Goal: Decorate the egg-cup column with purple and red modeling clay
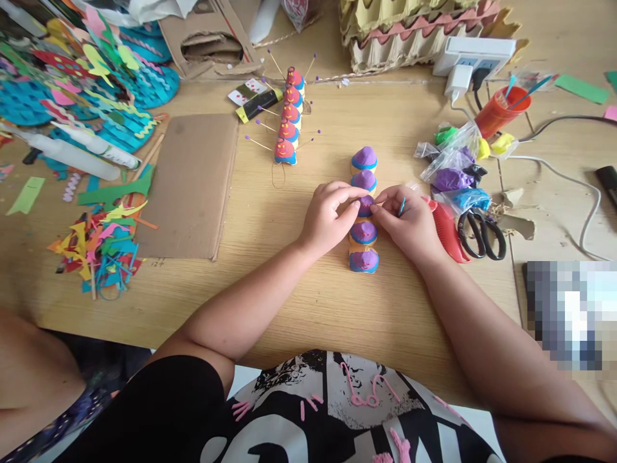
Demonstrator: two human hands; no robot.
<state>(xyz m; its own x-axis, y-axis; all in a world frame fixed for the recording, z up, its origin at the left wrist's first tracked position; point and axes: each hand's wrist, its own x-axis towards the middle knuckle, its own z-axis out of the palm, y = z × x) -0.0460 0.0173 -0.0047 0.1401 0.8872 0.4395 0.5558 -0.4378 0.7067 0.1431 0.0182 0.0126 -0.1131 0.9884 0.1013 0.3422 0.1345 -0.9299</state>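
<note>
A row of purple-topped egg-carton cups with blue rims (363,233) runs toward me on the wooden table. My left hand (332,215) is at the left side of the middle cup, thumb and forefinger closed against its top. From the right, my right hand (403,218) touches the same cup with its fingertips pinched; a small blue stick (402,206) shows between its fingers. Any small piece at the fingertips is too small to make out. Farther back on the left stands a finished-looking row of red and blue cups with faces (289,114) and purple-tipped pins.
Right of my hands lie black scissors (482,235), a red tool (447,228), bagged clay (453,179) and an orange cup (502,110). Cardboard (187,186), paper scraps (103,244) and glue bottles (72,154) are on the left. Egg trays (414,38) and a power strip (475,54) stand behind.
</note>
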